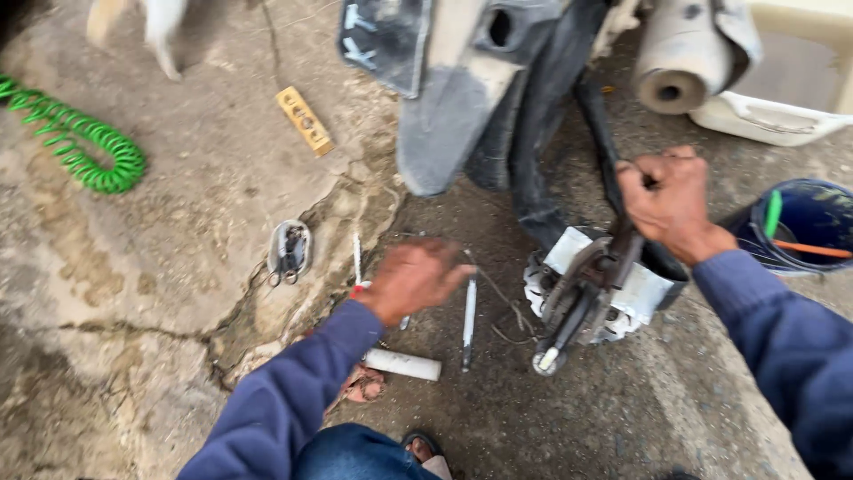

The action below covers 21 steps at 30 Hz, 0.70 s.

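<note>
My right hand (668,203) is closed around a dark bar or tyre edge (597,133) of a scooter wheel assembly, just above the metal hub (593,284). My left hand (414,277) hovers low over the ground, fingers curled downward among small tools: a thin white-handled tool (468,322), a white tube (404,364) and a slim tool with a red part (357,267). Whether the left hand grips anything is hidden beneath it. The scooter's grey body panels (449,116) and exhaust pipe (680,58) hang above.
A green coiled hose (80,147) lies at the left. A yellow-brown flat block (304,120) and a pair of pliers on a small plate (289,252) rest on cracked concrete. A blue bucket (804,222) with sticks stands right. My sandalled foot (422,449) is at the bottom.
</note>
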{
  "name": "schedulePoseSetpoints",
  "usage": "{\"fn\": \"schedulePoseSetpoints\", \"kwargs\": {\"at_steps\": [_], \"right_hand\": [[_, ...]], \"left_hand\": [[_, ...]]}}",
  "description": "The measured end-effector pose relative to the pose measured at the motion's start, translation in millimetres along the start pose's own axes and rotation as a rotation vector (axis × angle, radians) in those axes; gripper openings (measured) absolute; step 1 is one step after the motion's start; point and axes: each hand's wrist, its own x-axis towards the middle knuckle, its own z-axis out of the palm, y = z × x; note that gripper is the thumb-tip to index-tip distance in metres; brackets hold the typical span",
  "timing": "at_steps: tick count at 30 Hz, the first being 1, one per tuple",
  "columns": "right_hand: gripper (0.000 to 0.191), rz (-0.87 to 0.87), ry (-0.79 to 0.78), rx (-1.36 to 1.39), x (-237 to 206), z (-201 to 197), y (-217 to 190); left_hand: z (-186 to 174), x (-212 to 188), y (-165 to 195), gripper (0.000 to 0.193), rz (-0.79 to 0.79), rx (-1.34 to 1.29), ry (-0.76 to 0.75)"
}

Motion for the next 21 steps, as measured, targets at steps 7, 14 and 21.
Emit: {"fn": "schedulePoseSetpoints", "kwargs": {"at_steps": [7,14,21], "right_hand": [[0.031,-0.084,0.014,0.071,-0.8,3.9,22.5],[0.032,0.515,0.071,0.709,-11.5,21.9,58.3],[0.022,-0.078,-0.025,0.151,-11.4,11.4,57.1]], "left_hand": [[12.6,118.2,156.7,0.055,0.036,-0.566,0.432],[27.0,213.2,234.4,0.061,-0.292,-0.707,0.742],[46.9,216.5,225.4,0.063,-0.212,-0.663,0.760]]}}
